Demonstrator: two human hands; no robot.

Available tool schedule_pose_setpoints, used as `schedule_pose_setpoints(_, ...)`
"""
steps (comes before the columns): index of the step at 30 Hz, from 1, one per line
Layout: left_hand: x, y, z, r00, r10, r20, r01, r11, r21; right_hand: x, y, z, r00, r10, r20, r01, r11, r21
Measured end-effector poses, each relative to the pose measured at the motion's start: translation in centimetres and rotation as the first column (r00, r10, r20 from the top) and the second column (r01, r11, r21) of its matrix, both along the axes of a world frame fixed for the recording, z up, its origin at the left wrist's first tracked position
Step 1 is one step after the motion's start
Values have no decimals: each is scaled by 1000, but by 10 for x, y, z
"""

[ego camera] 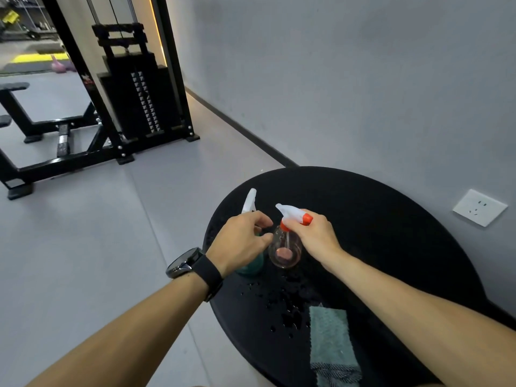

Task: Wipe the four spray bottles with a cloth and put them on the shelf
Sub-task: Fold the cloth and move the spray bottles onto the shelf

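Two spray bottles stand on the round black table [377, 219]. The clear bottle [284, 254] has a white and orange trigger head, and my right hand [314, 234] grips that head from the right. To its left stands a teal bottle [251, 268] with a white trigger head, mostly hidden behind my left hand [241, 244], whose fingers curl round its neck. A folded teal cloth [332, 344] lies on the table near its front edge, touched by neither hand. No shelf is in view.
Water drops [284, 311] speckle the table between the bottles and the cloth. A grey wall with a white socket [479, 208] runs behind the table at right. A black weight machine [131, 88] and bench [42, 124] stand on the grey floor at left.
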State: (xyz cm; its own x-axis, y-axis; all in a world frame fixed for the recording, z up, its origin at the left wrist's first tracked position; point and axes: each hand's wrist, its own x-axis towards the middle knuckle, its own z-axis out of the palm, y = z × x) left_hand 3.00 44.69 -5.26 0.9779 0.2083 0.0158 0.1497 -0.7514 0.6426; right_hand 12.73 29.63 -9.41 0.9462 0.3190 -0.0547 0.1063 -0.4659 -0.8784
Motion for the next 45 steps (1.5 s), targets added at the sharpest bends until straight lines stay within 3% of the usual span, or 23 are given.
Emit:
schedule_pose_setpoints(16,-8,-19,44,999,-19,44,17,999,41,-10,-34,42,993,-113,21,112,992,52)
schedule_pose_setpoints(28,-20,-93,122,979,-123,164,104,987,124,-51,-122,138,969,-145,198,141,989,35)
schedule_pose_setpoints(45,-48,-176,192,919,-257,300,194,955,224,-118,-217,218,913,-236,333,214,971,103)
